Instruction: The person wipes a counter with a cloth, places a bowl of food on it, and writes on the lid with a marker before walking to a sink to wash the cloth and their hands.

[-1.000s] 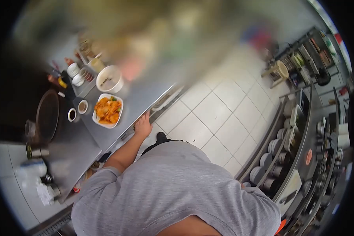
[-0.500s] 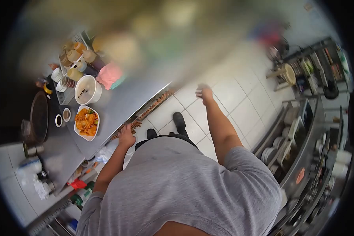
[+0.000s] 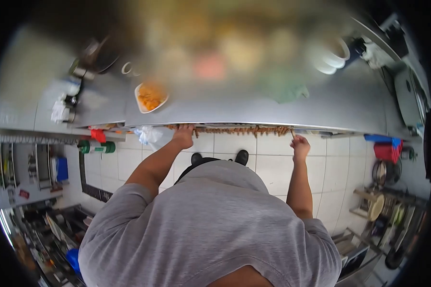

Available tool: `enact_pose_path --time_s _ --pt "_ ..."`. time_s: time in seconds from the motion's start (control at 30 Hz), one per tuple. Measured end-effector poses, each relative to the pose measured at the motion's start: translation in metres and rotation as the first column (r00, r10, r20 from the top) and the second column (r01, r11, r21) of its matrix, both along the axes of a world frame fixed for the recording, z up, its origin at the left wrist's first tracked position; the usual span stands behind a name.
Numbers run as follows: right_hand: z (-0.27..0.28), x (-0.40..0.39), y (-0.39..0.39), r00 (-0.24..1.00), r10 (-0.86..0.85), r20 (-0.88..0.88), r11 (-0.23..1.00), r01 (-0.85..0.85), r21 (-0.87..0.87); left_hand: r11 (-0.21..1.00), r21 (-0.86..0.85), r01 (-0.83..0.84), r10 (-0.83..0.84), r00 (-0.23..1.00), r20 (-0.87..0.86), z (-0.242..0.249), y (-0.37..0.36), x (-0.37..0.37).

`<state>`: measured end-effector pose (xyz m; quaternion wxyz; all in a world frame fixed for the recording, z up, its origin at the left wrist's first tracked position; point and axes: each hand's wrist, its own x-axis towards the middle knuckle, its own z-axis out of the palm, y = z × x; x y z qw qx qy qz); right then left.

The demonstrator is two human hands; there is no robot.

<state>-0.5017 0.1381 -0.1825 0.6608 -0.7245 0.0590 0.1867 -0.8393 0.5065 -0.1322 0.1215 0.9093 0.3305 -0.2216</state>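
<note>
Along the front edge of the steel counter (image 3: 225, 112) hangs a row of small brown peg-like pieces (image 3: 244, 130); their exact kind is too small to make out. My left hand (image 3: 183, 137) rests at the left part of this row, fingers stretched toward the edge. Farther right, at the row's end, the fingers of my right hand (image 3: 300, 147) are pinched together around a small tan peg-like piece (image 3: 293, 133). A white bowl of orange food (image 3: 151, 97) sits on the counter, up and left of my left hand.
White bowls (image 3: 335, 60) stand at the back right of the counter, and a green cloth (image 3: 292, 94) lies on it. A clear plastic bag (image 3: 148, 136) hangs by my left forearm. Racks with kitchenware (image 3: 67, 220) stand behind me. The upper middle is blurred.
My view has turned to face the counter squarely. My right hand has come from over the floor to the counter edge and closed on a small piece. My left hand remains at the edge.
</note>
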Motion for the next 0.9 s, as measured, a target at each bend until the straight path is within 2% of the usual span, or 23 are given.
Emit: enact_pose_path --time_s 0.07,0.13,0.2,0.27,0.3,0.37,0.4,0.43,0.5,0.57,0.63,0.67,0.73,0.77,0.83,0.9 --pt "0.013 -0.005 -0.014 0.964 0.267 -0.005 0.923 -0.257 -0.287 0.982 -0.166 -0.094 0.080 0.993 -0.089 -0.005 0.010 0.006" --pt "0.055 -0.018 -0.012 0.797 0.525 -0.299 0.760 -0.597 -0.256 0.989 -0.094 -0.115 0.114 0.993 -0.012 -0.008 0.005 0.005" --pt "0.119 -0.052 0.033 0.726 0.575 -0.377 0.768 -0.638 -0.058 0.991 -0.029 -0.131 0.132 0.990 0.053 -0.009 -0.002 -0.012" --pt "0.150 -0.080 0.099 0.705 0.668 -0.241 0.730 -0.683 0.026 0.987 -0.007 -0.158 0.154 0.951 0.267 -0.009 -0.009 -0.037" --pt "0.172 -0.097 0.137 0.669 0.730 -0.139 0.677 -0.736 0.013 0.989 -0.011 -0.150 0.145 0.927 0.346 -0.002 -0.013 -0.053" --pt "0.199 -0.128 0.216 0.581 0.813 0.030 0.581 -0.814 -0.002 0.978 -0.072 -0.196 0.209 0.910 0.359 -0.016 -0.011 -0.094" --pt "0.200 -0.141 0.254 0.538 0.825 0.172 0.561 -0.817 -0.133 0.964 -0.126 -0.236 0.266 0.890 0.369 -0.023 -0.006 -0.116" --pt "0.204 -0.154 0.292 0.487 0.812 0.322 0.560 -0.806 -0.191 0.955 -0.141 -0.259 0.293 0.889 0.351 -0.030 0.000 -0.138" --pt "0.234 -0.177 0.365 0.275 0.709 0.649 0.602 -0.716 -0.355 0.944 -0.156 -0.291 0.328 0.881 0.340 -0.037 0.019 -0.182" --pt "0.273 -0.200 0.425 0.001 0.635 0.772 0.637 -0.566 -0.523 0.873 -0.280 -0.399 0.469 0.842 0.265 -0.042 0.037 -0.224" --pt "0.281 -0.206 0.491 -0.257 0.701 0.665 0.467 -0.540 -0.700 0.841 -0.285 -0.460 0.529 0.809 0.256 -0.050 0.048 -0.265" --pt "0.287 -0.218 0.514 -0.273 0.702 0.657 0.454 -0.540 -0.709 0.812 -0.282 -0.512 0.576 0.780 0.245 -0.055 0.052 -0.285" --pt "0.299 -0.249 0.552 -0.568 0.697 0.438 0.246 -0.385 -0.889 0.767 -0.304 -0.565 0.633 0.743 0.218 -0.062 0.053 -0.323" --pt "0.301 -0.263 0.565 -0.580 0.694 0.427 0.232 -0.381 -0.895 0.732 -0.312 -0.605 0.672 0.716 0.187 -0.066 0.050 -0.342" --pt "0.302 -0.288 0.586 -0.704 0.710 0.032 -0.042 -0.087 -0.995 0.694 -0.325 -0.642 0.709 0.688 0.155 -0.076 0.039 -0.377" --pt "0.282 -0.299 0.606 -0.710 0.704 -0.009 -0.092 -0.079 -0.993 0.659 -0.331 -0.675 0.740 0.661 0.125 -0.084 0.024 -0.409"
